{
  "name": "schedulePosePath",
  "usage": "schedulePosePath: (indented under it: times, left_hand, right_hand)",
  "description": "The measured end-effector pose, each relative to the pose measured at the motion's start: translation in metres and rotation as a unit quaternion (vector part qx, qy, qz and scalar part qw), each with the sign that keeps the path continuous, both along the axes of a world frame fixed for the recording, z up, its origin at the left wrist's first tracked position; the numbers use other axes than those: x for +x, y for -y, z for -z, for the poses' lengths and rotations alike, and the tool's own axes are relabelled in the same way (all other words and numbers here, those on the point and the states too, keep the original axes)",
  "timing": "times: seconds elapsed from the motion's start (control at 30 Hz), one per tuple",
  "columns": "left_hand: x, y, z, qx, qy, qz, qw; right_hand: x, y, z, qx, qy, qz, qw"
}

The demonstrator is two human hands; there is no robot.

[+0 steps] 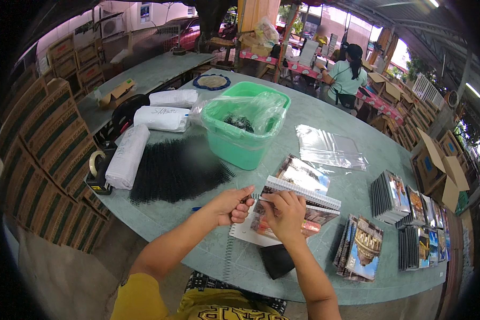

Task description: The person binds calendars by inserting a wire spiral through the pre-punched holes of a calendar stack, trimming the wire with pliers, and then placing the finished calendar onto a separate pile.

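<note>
While both hands worked at the near edge of the grey-green table (325, 114), the left hand (230, 205) was curled shut, pinching what looked like the end of a black spiral coil (249, 200) at the left edge of a spiral-bound notebook (296, 210). Right hand (284, 213) pressed down on the notebook's picture cover, fingers clamped on the top corner by the binding. Hands were close together, nearly touching. Notebook lay flat, straight in front of the person, with more booklets fanned under it. Heap of black coils (176, 168) sat just left of it; green plastic tub (240, 130) with a clear bag liner behind. Clear plastic sleeves (330, 146) lay right of the tub. Stacks of finished notebooks (405, 213) stood at the right. White paper-wrapped rolls (128, 154) and a tape dispenser (97, 170) lay far left. Another person (346, 74) sat at a far table.
</note>
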State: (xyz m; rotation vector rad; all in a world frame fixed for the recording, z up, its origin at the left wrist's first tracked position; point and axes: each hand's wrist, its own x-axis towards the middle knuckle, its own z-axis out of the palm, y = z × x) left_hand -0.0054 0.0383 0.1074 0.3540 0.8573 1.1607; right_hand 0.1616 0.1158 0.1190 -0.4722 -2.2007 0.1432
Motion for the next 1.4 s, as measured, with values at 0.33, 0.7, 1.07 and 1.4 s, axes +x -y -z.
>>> schedulePosePath:
  times: [0.33, 0.7, 1.07, 1.4]
  left_hand:
    - [-0.028, 0.001, -0.032, 0.276, -0.645, -0.023, 0.712]
    - [-0.027, 0.0, -0.044, 0.15, -0.663, 0.051, 0.732]
    - [-0.007, 0.0, -0.03, 0.314, -0.758, -0.144, 0.553]
    - [0.142, 0.002, 0.1, 0.273, -0.684, 0.195, 0.648]
  right_hand:
    - [-0.002, -0.008, -0.005, -0.001, 0.093, 0.018, 0.996]
    - [-0.005, -0.011, -0.006, -0.047, 0.019, 0.009, 0.999]
    - [-0.002, -0.012, -0.006, -0.054, 0.051, 0.028, 0.997]
    - [0.014, -0.012, -0.006, -0.018, 0.068, 0.046, 0.996]
